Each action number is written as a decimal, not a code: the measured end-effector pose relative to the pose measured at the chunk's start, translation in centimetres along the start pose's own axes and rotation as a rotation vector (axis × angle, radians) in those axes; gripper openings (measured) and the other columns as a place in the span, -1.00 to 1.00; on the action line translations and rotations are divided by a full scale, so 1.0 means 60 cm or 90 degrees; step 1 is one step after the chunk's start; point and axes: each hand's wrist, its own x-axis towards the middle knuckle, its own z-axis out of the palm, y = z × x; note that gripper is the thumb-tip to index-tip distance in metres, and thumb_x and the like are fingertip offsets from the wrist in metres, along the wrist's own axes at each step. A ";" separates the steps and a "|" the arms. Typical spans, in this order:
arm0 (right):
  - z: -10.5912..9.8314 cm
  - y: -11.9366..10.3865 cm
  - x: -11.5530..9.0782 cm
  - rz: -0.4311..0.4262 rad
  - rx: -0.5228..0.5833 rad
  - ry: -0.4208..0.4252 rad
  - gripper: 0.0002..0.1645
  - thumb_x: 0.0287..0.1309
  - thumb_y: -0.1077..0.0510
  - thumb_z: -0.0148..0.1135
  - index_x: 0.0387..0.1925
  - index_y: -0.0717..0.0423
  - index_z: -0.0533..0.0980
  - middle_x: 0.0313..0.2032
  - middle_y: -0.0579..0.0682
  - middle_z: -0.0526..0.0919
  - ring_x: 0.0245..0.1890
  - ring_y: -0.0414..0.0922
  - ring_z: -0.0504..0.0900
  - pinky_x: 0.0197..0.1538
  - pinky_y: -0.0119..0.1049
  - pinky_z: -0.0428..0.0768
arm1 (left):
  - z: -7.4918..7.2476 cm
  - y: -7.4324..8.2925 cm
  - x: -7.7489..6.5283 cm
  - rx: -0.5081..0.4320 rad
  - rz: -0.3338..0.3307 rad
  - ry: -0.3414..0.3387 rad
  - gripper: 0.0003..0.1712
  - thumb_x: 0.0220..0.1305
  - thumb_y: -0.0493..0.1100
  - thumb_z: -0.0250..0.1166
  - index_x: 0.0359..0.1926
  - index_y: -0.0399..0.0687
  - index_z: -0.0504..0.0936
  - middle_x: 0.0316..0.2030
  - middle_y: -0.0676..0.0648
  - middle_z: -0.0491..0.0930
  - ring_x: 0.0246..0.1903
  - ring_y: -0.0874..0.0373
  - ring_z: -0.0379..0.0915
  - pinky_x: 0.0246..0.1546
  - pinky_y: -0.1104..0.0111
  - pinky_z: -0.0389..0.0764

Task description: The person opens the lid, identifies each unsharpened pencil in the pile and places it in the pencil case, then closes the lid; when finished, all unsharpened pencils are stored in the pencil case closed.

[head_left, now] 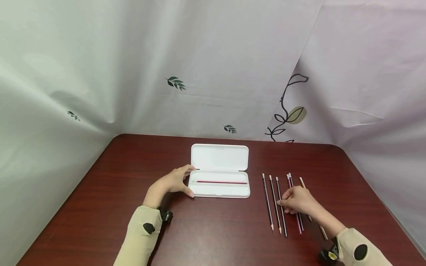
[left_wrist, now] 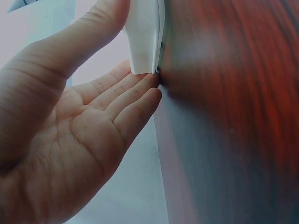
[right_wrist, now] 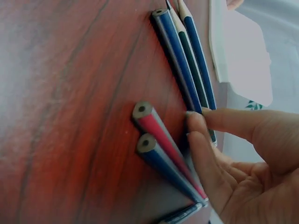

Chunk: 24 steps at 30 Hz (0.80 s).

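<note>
The open white pencil case [head_left: 213,190] lies on the table with its lid [head_left: 219,157] folded back, and a red pencil [head_left: 221,181] lies along it inside. At the case's left end, my left hand [head_left: 169,181] holds it between thumb and fingers. In the left wrist view the thumb [left_wrist: 88,32] is on one side of the case's end and the fingers are on the other. My right hand [head_left: 298,200] pinches a dark blue pencil [right_wrist: 175,58] between thumb and index finger. That pencil's flat, unsharpened end points toward me.
Left of the pinched pencil lie two sharpened pencils [head_left: 267,203]. A red pencil [right_wrist: 161,130] and a blue pencil [right_wrist: 170,168] lie side by side under the right hand. Farther right, a light-coloured pencil [head_left: 302,182] is partly hidden by it. A white curtain [head_left: 213,74] hangs behind the table.
</note>
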 end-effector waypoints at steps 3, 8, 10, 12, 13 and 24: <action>0.002 -0.004 0.001 0.004 -0.022 -0.019 -0.80 0.01 0.18 0.33 -0.56 0.23 0.53 -0.74 -0.02 0.55 -0.73 -0.15 0.58 -0.61 -0.30 0.59 | -0.001 0.000 0.000 0.006 0.002 -0.001 0.05 -0.37 -0.13 0.62 0.21 -0.21 0.30 0.23 -0.28 0.35 0.24 -0.07 0.29 0.23 0.11 0.30; -0.004 -0.008 0.000 0.003 -0.031 -0.050 -0.82 0.06 0.20 0.27 -0.54 0.24 0.53 -0.73 0.00 0.54 -0.72 -0.14 0.60 -0.60 -0.31 0.60 | -0.002 0.001 -0.001 0.009 0.008 -0.005 0.04 -0.37 -0.13 0.62 0.20 -0.22 0.30 0.22 -0.30 0.36 0.24 -0.09 0.29 0.22 0.09 0.30; -0.011 -0.009 0.000 0.003 -0.014 -0.077 -0.83 0.10 0.22 0.22 -0.48 0.28 0.53 -0.69 0.02 0.55 -0.69 -0.13 0.62 -0.58 -0.31 0.60 | -0.003 0.002 -0.001 0.007 0.005 -0.006 0.04 -0.37 -0.13 0.62 0.20 -0.22 0.30 0.22 -0.30 0.36 0.24 -0.09 0.29 0.22 0.10 0.30; -0.020 -0.009 0.001 0.002 0.006 -0.102 -0.82 0.13 0.23 0.16 -0.40 0.33 0.51 -0.65 0.03 0.56 -0.68 -0.12 0.62 -0.55 -0.32 0.60 | -0.003 0.003 -0.002 0.007 0.006 -0.006 0.03 -0.37 -0.13 0.62 0.20 -0.22 0.30 0.21 -0.30 0.37 0.23 -0.09 0.29 0.22 0.09 0.30; -0.024 -0.009 0.002 0.000 0.017 -0.110 -0.81 0.15 0.24 0.13 -0.37 0.35 0.50 -0.62 0.04 0.55 -0.67 -0.12 0.62 -0.54 -0.31 0.61 | -0.003 0.003 -0.002 0.006 0.006 -0.006 0.04 -0.37 -0.13 0.62 0.20 -0.22 0.30 0.21 -0.30 0.37 0.23 -0.09 0.29 0.22 0.09 0.30; -0.056 -0.033 0.035 -0.161 0.045 -0.152 -0.66 0.27 0.25 0.04 -0.05 0.48 0.36 -0.43 0.06 0.57 -0.46 -0.11 0.51 -0.39 -0.26 0.58 | -0.004 0.005 -0.003 0.002 -0.001 -0.007 0.04 -0.37 -0.13 0.62 0.21 -0.20 0.30 0.22 -0.29 0.36 0.24 -0.08 0.28 0.23 0.10 0.30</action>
